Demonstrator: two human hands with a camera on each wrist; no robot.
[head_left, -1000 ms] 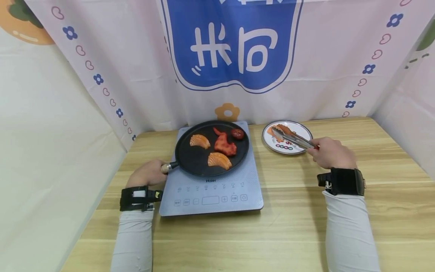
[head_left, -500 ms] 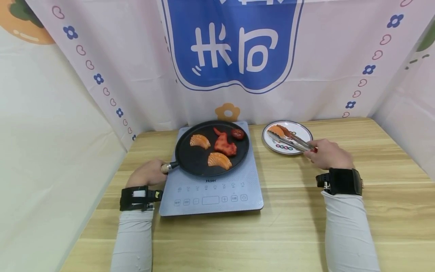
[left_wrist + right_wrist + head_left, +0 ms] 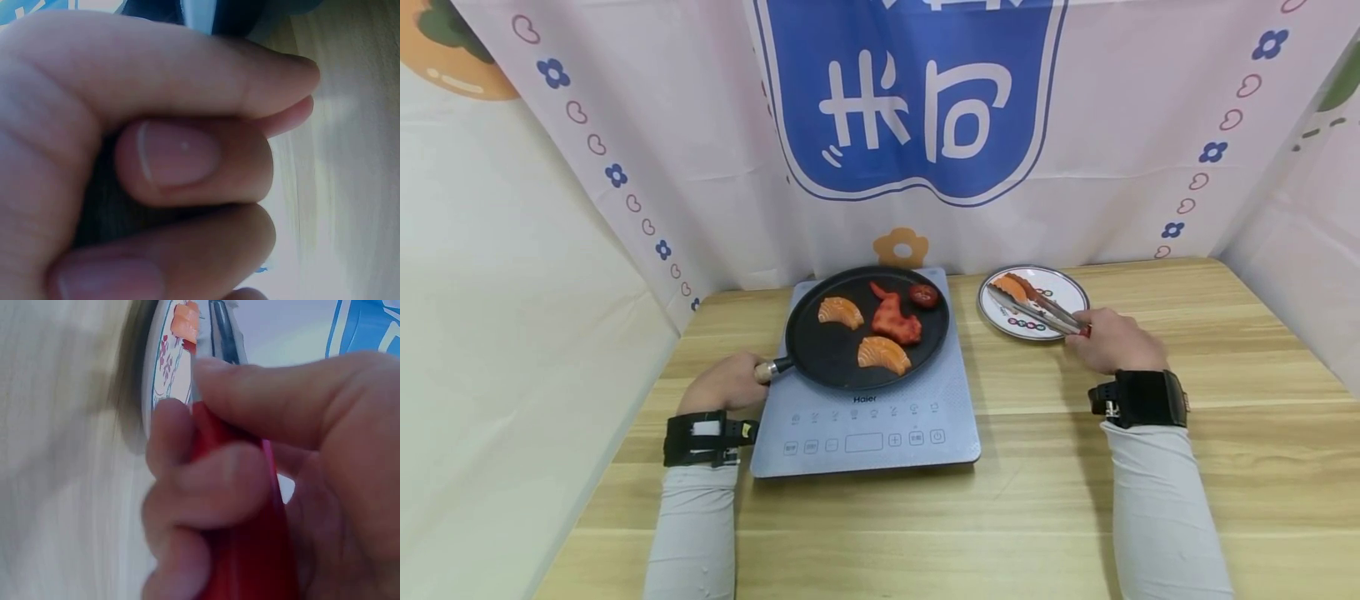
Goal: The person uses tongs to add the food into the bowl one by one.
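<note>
My left hand [image 3: 724, 385] grips the wooden handle [image 3: 764, 372] of a round black frying pan [image 3: 820, 358]. Its fingers curl tightly in the left wrist view, where the handle is mostly hidden. The pan holds two orange salmon slices [image 3: 883, 355], a red chicken wing [image 3: 897, 320] and a round dark-red piece [image 3: 923, 295]. My right hand [image 3: 1120, 342] holds metal tongs [image 3: 1030, 310] by their red handle [image 3: 250, 550]. The tongs' arms stand apart over a white plate [image 3: 1063, 287], with an orange piece [image 3: 1010, 288] between them near the tips. A reddish-brown strip shows along the far arm.
The pan sits on a grey Haier induction cooker [image 3: 865, 462] on the wooden table [image 3: 1037, 500]. A printed curtain [image 3: 1112, 192] hangs right behind the table's back edge, and white sheets enclose both sides.
The right hand has shifted slightly left. The tongs' arms have spread, and their near tip has moved left, uncovering the orange piece. The left hand and pan stay put.
</note>
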